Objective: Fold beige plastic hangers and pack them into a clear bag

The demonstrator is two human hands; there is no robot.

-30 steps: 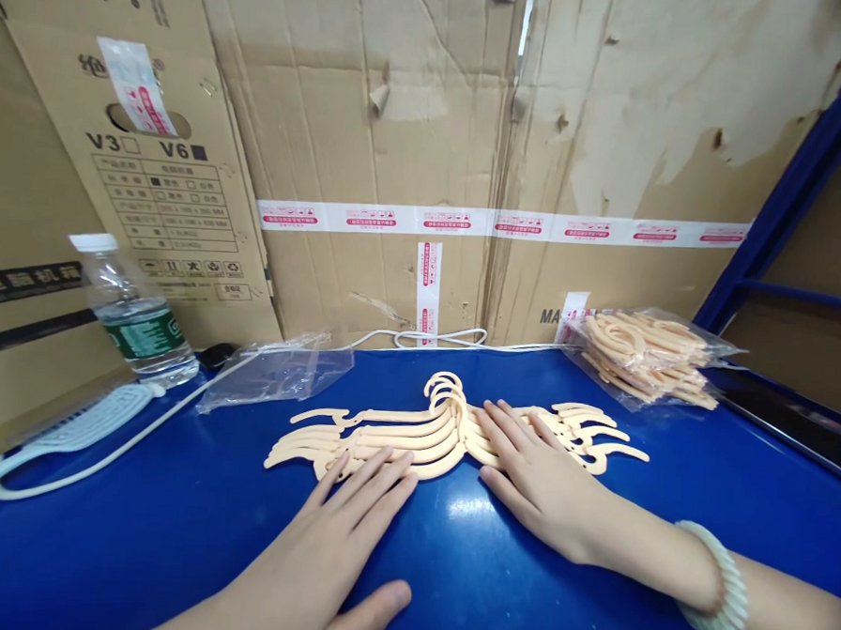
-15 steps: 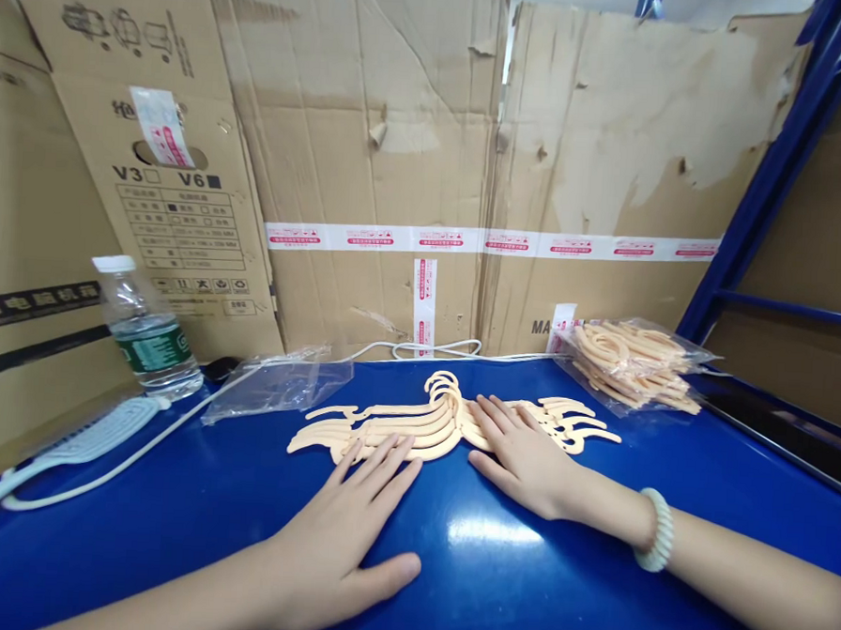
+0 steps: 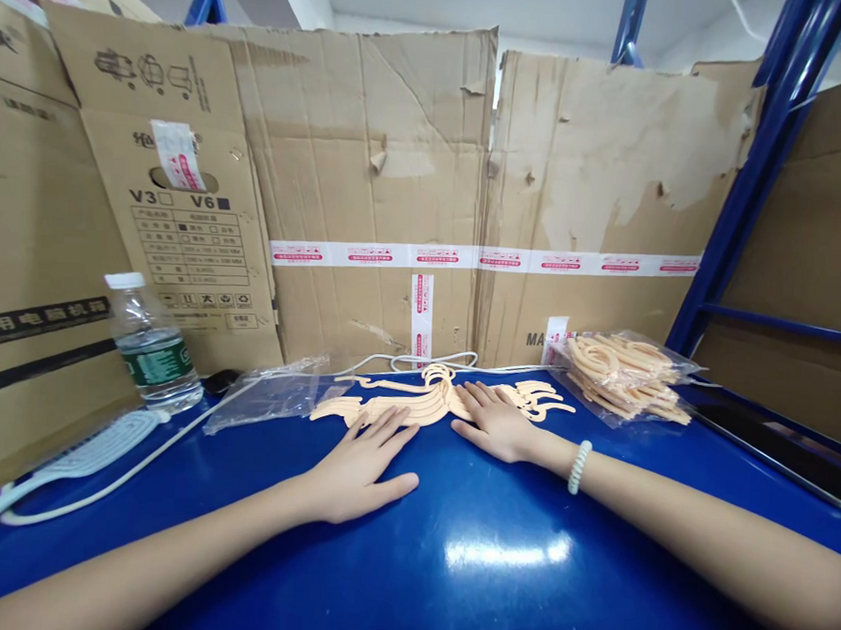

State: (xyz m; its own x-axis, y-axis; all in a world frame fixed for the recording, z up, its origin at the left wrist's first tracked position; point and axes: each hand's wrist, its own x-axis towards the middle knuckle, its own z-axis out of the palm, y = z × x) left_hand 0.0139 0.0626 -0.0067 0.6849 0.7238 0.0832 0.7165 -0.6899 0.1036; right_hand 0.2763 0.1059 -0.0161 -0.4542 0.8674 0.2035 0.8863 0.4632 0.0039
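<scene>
Several cream-coloured clothes hangers (image 3: 422, 404) lie overlapping and fanned out on the blue table, their hooks together at the far side. My left hand (image 3: 366, 467) rests flat with fingers spread, the fingertips on the near edge of the hangers' left arms. Across their right side lies my right hand (image 3: 496, 422), palm down and fingers stretched out, covering part of the hangers. Neither hand is closed round anything. On my right wrist is a pale coiled band (image 3: 580, 467).
Clear plastic bags with more hangers (image 3: 625, 373) sit at the right, near a dark flat device (image 3: 784, 452). Leftward are a flattened plastic bag (image 3: 268, 396), a water bottle (image 3: 155, 348), a light-blue hairbrush (image 3: 96, 448) and a white cable (image 3: 126, 483). Cardboard sheets (image 3: 370, 200) stand behind.
Both hands and the hangers have moved farther away across the table. The fanned hangers sit closer together at the right. The camera view has tilted up slightly.
</scene>
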